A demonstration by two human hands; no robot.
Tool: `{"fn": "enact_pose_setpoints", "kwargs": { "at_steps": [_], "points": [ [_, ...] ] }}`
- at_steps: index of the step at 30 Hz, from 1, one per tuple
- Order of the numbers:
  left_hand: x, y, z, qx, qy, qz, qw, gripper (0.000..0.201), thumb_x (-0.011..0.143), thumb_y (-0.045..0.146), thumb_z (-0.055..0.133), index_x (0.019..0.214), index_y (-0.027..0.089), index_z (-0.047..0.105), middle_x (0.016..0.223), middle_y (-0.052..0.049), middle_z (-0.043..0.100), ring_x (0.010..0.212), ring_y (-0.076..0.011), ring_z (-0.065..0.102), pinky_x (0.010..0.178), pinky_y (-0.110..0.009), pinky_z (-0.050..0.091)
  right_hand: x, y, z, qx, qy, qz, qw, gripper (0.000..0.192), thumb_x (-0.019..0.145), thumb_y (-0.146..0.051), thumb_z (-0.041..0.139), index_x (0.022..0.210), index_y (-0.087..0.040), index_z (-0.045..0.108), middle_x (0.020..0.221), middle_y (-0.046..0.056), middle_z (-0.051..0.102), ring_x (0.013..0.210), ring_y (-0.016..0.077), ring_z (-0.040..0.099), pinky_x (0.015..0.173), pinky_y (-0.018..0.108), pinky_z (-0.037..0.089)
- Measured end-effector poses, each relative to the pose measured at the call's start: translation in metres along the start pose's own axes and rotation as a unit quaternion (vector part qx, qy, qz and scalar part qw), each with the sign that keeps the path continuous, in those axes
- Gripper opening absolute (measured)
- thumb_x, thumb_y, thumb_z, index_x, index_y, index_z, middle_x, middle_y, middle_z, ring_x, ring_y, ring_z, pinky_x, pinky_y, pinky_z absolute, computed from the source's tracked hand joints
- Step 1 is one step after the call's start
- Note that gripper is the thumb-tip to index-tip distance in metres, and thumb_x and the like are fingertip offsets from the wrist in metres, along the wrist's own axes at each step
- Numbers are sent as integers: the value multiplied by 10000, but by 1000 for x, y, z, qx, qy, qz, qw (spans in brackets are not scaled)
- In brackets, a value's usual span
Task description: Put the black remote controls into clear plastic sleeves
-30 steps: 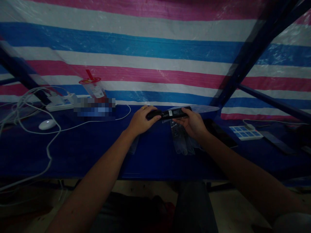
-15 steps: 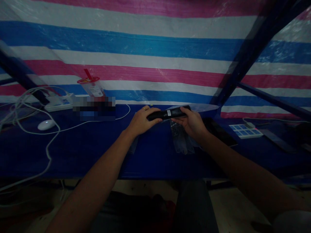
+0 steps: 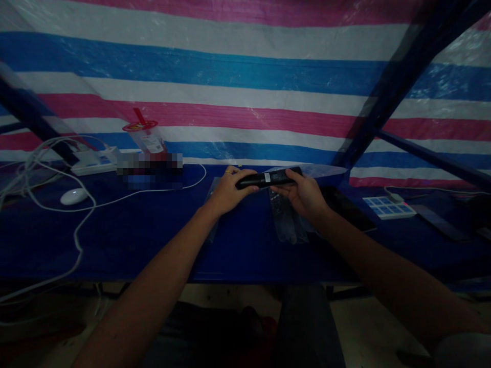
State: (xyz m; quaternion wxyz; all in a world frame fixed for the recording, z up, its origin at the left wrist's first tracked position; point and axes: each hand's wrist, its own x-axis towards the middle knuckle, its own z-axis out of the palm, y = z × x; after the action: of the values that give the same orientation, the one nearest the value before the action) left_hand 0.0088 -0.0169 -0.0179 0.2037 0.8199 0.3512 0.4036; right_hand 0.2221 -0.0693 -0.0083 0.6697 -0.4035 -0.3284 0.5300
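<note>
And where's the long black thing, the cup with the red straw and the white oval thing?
Long black thing (image 3: 267, 178): head view, on its white label near the middle.
Cup with the red straw (image 3: 138, 139): head view, on its clear side.
White oval thing (image 3: 74, 197): head view, middle of its top.

a slim black remote control (image 3: 255, 180) spans sideways above the blue tabletop (image 3: 238, 240), slanting slightly upward toward the view's right. a small white label (image 3: 267, 177) marks its visible face near the middle; both ends are partly hidden.
</note>
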Motion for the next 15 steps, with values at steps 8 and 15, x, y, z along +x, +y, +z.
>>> {"fn": "enact_pose_setpoints", "kwargs": {
  "at_steps": [8, 15],
  "points": [
    [6, 7, -2, -418, -27, -227, 879, 321, 946, 275, 545, 1219, 139, 644, 934, -137, 696, 667, -199, 677, 496, -293, 510, -1, -3, 1, -2, -13, -8, 1000, 179, 828, -281, 716, 929, -202, 590, 981, 73, 716, 924, 244, 721, 838, 448, 625],
    [7, 0, -6, -457, -61, -245, 853, 206, 903, 160, 616, 1078, 60, 662, 876, -164, 736, 742, -221, 735, 636, -309, 567, -1, -4, 1, 3, -25, -20, 999, 212, 797, -281, 751, 903, -208, 583, 952, 60, 699, 932, 256, 715, 821, 464, 626]
  ]
}}
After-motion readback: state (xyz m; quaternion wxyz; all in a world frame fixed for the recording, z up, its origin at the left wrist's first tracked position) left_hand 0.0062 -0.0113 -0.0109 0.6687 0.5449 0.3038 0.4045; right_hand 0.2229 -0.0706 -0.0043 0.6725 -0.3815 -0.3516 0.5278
